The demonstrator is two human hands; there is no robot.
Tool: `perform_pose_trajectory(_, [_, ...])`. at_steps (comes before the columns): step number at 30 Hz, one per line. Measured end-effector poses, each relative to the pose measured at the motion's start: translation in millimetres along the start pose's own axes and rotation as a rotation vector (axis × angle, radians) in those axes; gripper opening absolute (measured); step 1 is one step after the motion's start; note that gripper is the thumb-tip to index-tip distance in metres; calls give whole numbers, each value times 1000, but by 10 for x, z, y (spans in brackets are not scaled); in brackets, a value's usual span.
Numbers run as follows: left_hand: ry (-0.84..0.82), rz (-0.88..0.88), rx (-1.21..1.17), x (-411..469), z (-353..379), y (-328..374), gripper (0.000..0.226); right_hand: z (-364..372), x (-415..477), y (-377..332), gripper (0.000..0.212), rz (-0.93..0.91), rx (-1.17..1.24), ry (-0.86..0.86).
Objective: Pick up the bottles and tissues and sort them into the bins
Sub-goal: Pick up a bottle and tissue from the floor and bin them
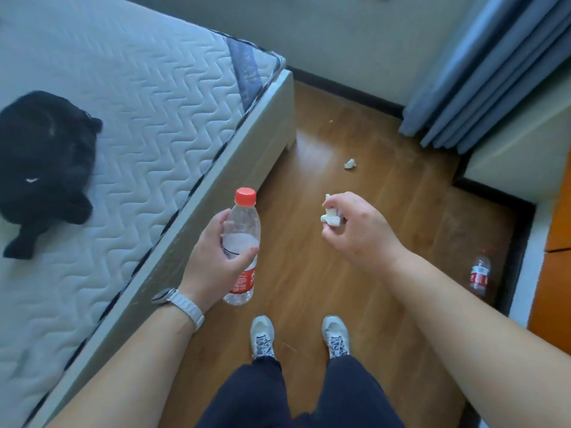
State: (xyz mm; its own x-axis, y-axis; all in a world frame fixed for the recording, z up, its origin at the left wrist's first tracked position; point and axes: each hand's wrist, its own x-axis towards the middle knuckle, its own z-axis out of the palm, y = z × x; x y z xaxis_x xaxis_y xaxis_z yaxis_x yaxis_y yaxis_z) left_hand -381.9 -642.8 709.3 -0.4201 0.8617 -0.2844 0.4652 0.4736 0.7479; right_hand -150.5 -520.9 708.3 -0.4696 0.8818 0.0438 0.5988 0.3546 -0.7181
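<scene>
both hands are holding litter above the smooth wooden floor [309, 273]. left hand [216, 261] is wrapping curled fingers round a clear plastic bottle [242, 242] with a red cap, upright. right hand [355, 230] is pinching a crumpled white tissue [330, 215]. another crumpled tissue [350, 164] is lying on the floor ahead, and a second bottle [480, 274] is lying near the dark skirting, beside a quilted mattress [139, 97].

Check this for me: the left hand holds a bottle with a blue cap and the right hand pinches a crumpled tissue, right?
Not quite. In the head view the cap on the bottle is red, not blue. The rest stands: the left hand holds the bottle and the right hand pinches a crumpled tissue.
</scene>
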Motion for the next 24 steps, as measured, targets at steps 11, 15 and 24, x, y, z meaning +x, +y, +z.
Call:
perform_pose_trajectory(11, [303,-83,-50,-808,-300,479,75,-541,245,-680,28,-314,2,-151])
perform_pose_trajectory(15, [446,-128,-43,-1283,-574,449,69,-372,194,-1113,26,-464,31,-224])
perform_pose_trajectory(24, [661,-257,-111,-2405,-950,83,76,93,-368,-2066,25,-680,50,-431])
